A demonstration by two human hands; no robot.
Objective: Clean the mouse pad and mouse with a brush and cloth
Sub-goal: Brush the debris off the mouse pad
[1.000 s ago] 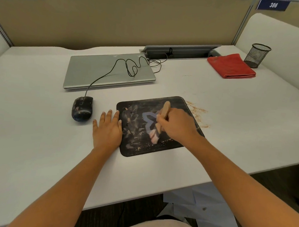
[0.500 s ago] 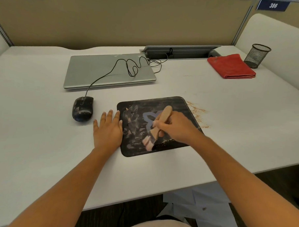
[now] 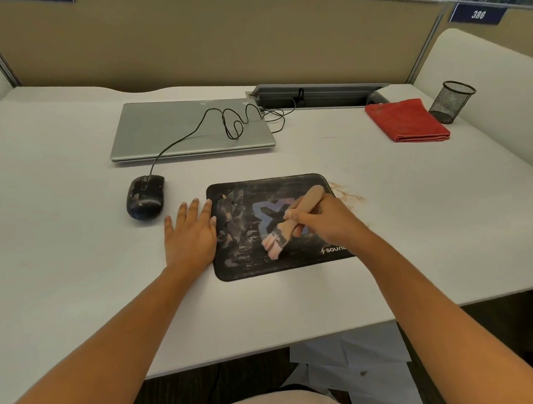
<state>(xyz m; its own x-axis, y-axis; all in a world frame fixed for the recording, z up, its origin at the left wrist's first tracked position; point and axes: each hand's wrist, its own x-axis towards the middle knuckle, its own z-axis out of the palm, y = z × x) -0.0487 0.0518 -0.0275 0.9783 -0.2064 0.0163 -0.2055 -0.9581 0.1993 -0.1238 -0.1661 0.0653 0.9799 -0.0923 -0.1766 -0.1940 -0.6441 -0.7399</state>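
A black mouse pad (image 3: 244, 262) smeared with pale dust lies in the middle of the white desk (image 3: 73, 254). My right hand (image 3: 328, 223) grips a wooden-handled brush (image 3: 288, 224), its pinkish bristles pressed on the pad near its centre. My left hand (image 3: 190, 232) lies flat on the desk, fingers spread, its fingertips at the pad's left edge. A dusty black wired mouse (image 3: 145, 196) sits to the left of that hand. The folded red cloth (image 3: 407, 120) rests at the back right.
A closed silver laptop (image 3: 183, 131) lies behind the mouse with the mouse cable looped over it. A black mesh pen cup (image 3: 453, 101) stands beside the cloth. Brown crumbs (image 3: 348, 196) are scattered on the desk right of the pad. The desk's front edge is close below.
My right hand has swept the brush down and left across the pad, then slightly back toward the centre. My left hand and the mouse stay put.
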